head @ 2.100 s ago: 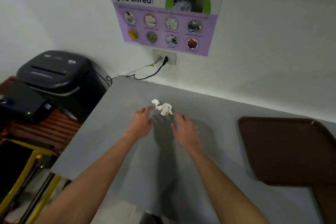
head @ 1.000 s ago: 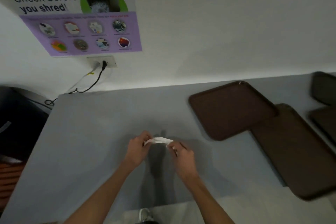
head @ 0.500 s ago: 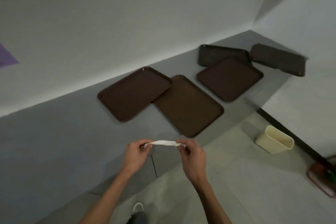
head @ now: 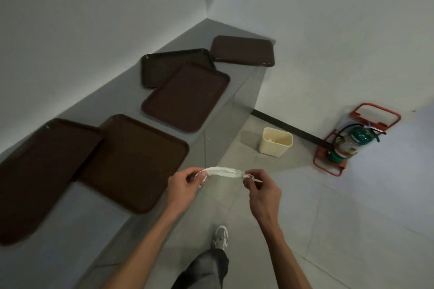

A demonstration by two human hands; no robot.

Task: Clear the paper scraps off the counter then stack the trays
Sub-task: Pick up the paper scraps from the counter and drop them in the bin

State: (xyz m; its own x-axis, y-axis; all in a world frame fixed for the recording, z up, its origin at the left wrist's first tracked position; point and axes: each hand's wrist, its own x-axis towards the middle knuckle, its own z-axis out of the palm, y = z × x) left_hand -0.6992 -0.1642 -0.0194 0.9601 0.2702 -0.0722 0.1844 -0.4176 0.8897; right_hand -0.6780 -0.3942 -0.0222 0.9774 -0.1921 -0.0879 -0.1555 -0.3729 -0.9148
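Note:
A bundle of white paper scraps stretches between my two hands over the floor, just past the counter's front edge. My left hand pinches its left end and my right hand pinches its right end. Several dark brown trays lie flat on the grey counter: one at the far left, one overlapping it, one further along resting partly on another, and a last one at the counter's far end.
A cream waste bin stands open on the tiled floor beyond the counter's end. A green fire extinguisher in a red stand is by the right wall. My shoe is on the floor below my hands.
I gathered the scraps off the counter and lifted them with both hands. My view has swung right from the shredder end, bringing the trays, bin and extinguisher into sight.

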